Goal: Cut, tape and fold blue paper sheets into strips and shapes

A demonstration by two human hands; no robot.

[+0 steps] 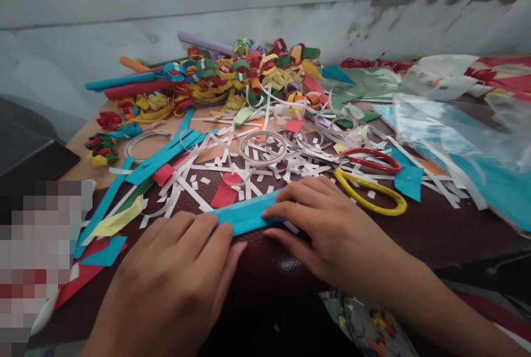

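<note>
A folded blue paper strip (249,214) lies across the front of the dark red table, between my two hands. My left hand (178,268) grips its left end, fingers bent over the top and thumb along the near edge. At the other end, my right hand (319,221) has its fingertips on the paper and its thumb just below the near edge. Scissors (369,174) with one red and one yellow handle lie beyond my right hand. White paper scraps and a red piece (225,190) lie just behind the strip.
Paper chains (240,69) and rolled paper tubes are heaped at the back by the wall. A tape ring (263,148) sits mid-table among cuttings. Clear plastic over blue sheets (468,152) covers the right; blue strips (161,158) lie left.
</note>
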